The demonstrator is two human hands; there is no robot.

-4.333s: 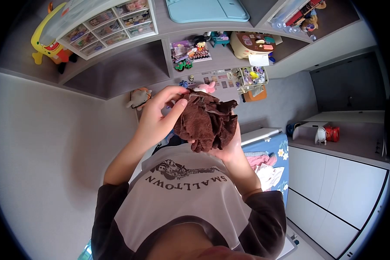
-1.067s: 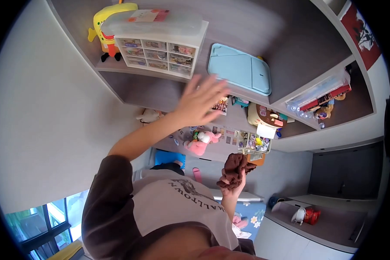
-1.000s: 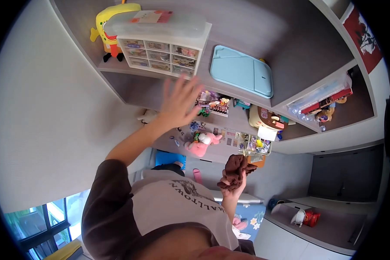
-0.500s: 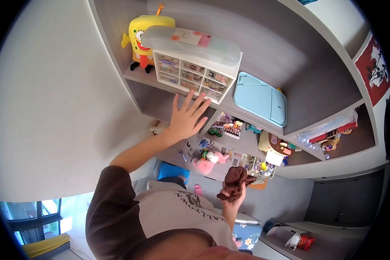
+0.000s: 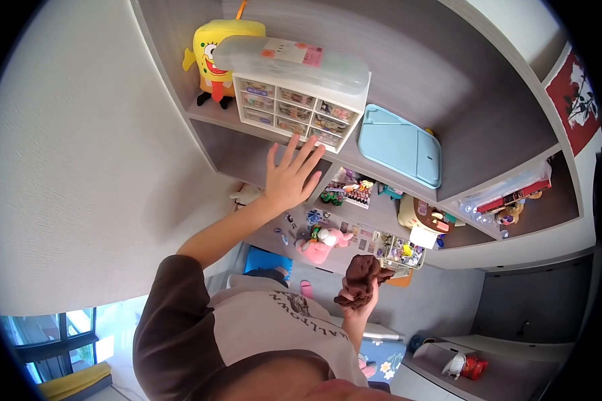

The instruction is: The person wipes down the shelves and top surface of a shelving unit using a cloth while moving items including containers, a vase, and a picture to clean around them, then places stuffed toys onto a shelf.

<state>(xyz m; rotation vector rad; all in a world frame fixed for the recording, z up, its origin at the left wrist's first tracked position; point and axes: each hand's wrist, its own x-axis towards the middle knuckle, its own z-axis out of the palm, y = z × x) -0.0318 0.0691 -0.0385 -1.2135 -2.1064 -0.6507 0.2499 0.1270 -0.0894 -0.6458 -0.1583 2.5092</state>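
Note:
My left hand (image 5: pixel 289 179) is raised with its fingers spread, its fingertips at the lower front edge of a white drawer organizer (image 5: pixel 341 144). I cannot tell whether they touch it. The organizer has several clear drawers with small items inside. On top of it lies a long translucent plastic case (image 5: pixel 247 57) with a pink label. Lower down, my right hand (image 5: pixel 364 309) grips a crumpled dark brown cloth (image 5: pixel 360 277), which hides most of its fingers.
A yellow cartoon plush (image 5: pixel 214 50) sits left of the organizer. To its right a light blue tray-like board (image 5: pixel 394 144) lies on the shelf. Beneath, a desk carries a pink plush (image 5: pixel 314 250), small figures and a full basket (image 5: pixel 405 252). A white wall (image 5: pixel 80 167) borders the left.
The view has shifted slightly, so the shelf sits a little higher and further left. My left hand stays spread at the organizer's lower edge; my right hand still holds the cloth.

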